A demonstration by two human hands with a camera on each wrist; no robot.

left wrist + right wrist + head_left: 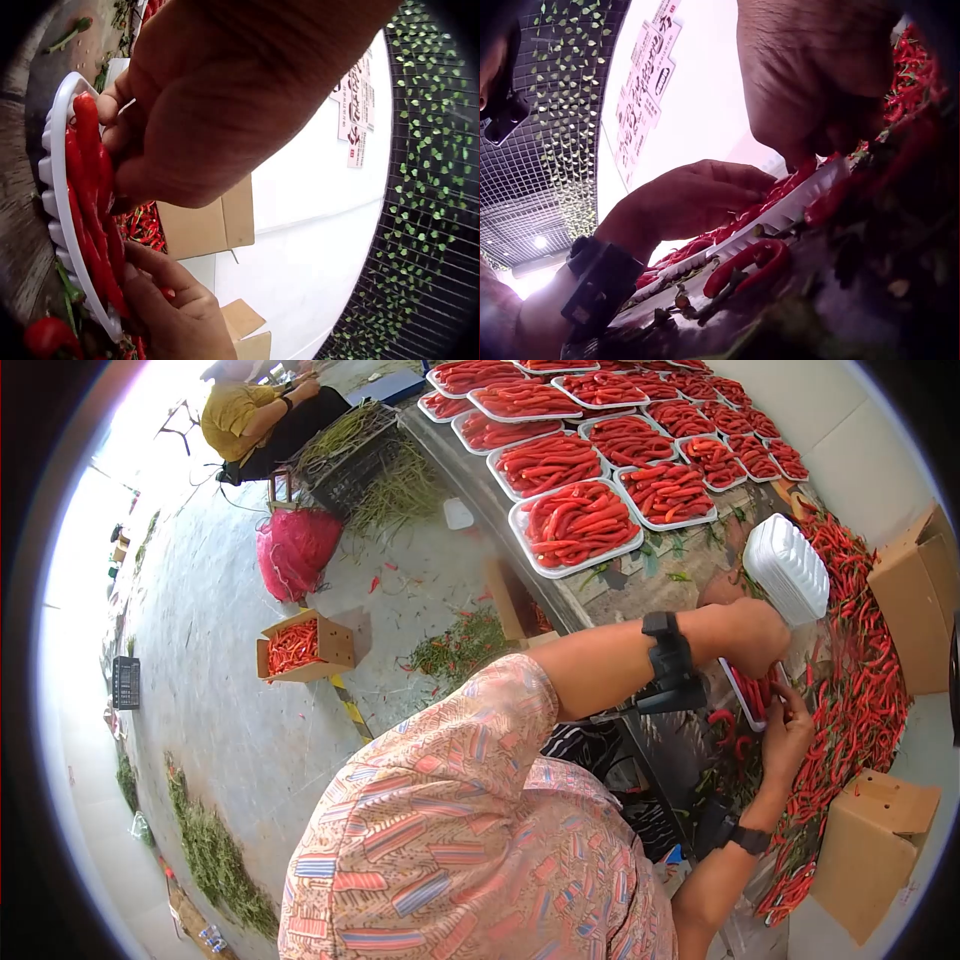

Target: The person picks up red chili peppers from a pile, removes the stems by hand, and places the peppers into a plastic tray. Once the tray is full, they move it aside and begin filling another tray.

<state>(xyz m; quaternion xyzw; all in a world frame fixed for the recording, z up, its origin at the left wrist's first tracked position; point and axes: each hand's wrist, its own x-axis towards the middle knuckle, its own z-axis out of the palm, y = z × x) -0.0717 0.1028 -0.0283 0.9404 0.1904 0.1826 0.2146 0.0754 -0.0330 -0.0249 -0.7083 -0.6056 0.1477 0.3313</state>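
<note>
The left hand (758, 635) arches over a white foam tray (57, 176), its fingers against the red chillies (91, 202) inside; whether they pinch, I cannot tell. The right hand (787, 735) pinches chillies at the tray's right end. The tray lies between the worktop's (598, 596) near edge and a chilli heap (855, 670) along its far edge, where cardboard boxes (870, 855) stand.
</note>
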